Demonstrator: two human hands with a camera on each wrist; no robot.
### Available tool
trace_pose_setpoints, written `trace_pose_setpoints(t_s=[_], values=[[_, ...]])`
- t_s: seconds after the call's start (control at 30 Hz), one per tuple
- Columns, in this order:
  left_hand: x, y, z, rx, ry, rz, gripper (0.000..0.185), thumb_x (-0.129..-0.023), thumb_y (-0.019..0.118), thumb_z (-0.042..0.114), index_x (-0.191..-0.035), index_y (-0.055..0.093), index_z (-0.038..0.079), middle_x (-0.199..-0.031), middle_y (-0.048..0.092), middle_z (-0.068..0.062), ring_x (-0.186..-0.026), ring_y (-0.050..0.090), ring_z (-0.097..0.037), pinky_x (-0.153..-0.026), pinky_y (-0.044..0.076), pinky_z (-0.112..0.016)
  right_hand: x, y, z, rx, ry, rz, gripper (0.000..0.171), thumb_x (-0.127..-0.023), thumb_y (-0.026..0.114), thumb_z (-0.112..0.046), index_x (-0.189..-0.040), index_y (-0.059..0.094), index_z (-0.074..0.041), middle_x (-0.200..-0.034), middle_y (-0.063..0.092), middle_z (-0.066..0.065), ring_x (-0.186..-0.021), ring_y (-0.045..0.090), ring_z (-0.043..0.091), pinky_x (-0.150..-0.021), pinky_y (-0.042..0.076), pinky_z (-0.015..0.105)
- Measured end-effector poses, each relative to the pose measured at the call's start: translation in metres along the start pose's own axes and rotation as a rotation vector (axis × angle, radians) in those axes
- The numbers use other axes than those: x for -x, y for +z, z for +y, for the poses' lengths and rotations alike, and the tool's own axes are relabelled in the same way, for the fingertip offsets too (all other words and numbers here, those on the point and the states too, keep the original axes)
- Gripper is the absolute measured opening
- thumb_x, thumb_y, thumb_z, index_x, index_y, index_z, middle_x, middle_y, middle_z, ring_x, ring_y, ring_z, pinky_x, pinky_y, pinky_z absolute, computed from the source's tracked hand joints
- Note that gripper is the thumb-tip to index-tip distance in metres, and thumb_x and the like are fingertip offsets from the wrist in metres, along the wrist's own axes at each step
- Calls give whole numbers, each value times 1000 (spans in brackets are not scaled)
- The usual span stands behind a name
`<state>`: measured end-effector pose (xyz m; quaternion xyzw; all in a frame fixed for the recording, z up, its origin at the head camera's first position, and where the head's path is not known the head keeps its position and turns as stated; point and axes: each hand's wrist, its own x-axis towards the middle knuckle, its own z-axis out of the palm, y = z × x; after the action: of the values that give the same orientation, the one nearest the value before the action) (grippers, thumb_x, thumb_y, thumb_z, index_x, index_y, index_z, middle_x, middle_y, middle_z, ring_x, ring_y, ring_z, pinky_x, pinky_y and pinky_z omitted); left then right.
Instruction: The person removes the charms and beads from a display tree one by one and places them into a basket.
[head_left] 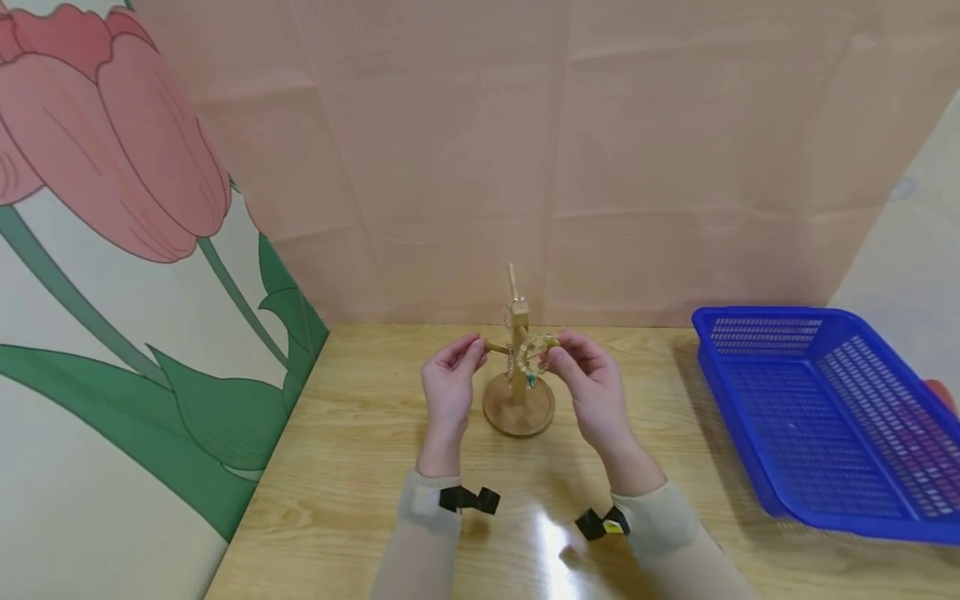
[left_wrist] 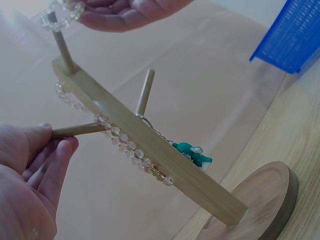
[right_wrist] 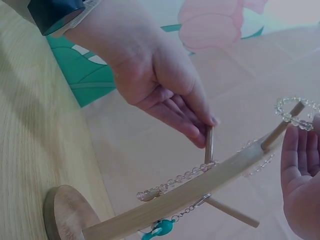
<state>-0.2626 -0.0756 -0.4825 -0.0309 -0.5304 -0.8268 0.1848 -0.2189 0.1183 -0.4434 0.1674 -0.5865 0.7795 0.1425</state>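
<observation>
I see the left hand pinching a side peg to steady the wooden stand mid-table, while the right hand fingers, I think, pinch a bead bracelet looped on the opposite peg.

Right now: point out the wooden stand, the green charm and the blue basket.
wooden stand (head_left: 518, 408), head view, on its round base.
green charm (left_wrist: 192, 153), left wrist view, middle of the charm hanging from the chain.
blue basket (head_left: 757, 315), head view, on its far rim.
</observation>
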Motion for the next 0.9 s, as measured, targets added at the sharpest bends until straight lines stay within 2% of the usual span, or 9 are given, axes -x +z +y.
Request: trace_pose_setpoints(t_s=[0.43, 0.7, 0.9], values=[[0, 2, 1, -5, 7, -6, 15, -97, 76, -7, -110, 76, -13, -101, 78, -22, -87, 79, -18, -85, 68, -34, 4, -2, -3, -60, 4, 4, 15, -107, 64, -1, -112, 71, -14, -99, 73, 1, -90, 72, 13, -87, 65, 26], [1, 1, 2, -2, -2, 0, 21, -97, 76, -6, -113, 72, -18, -100, 78, -21, -86, 78, -16, -84, 68, -32, 2, -10, -3, 7, 30, 19, 13, -108, 64, -2, -111, 70, -12, -99, 73, 1, -92, 71, 13, -90, 63, 27], [1, 1, 1, 11, -3, 3, 16, -96, 77, -5, -110, 76, -13, -101, 77, -24, -86, 79, -17, -84, 68, -33, -4, -20, -8, 59, 27, 22, 11, -107, 65, -3, -110, 71, -12, -98, 73, 0, -92, 69, 13, -89, 62, 25]])
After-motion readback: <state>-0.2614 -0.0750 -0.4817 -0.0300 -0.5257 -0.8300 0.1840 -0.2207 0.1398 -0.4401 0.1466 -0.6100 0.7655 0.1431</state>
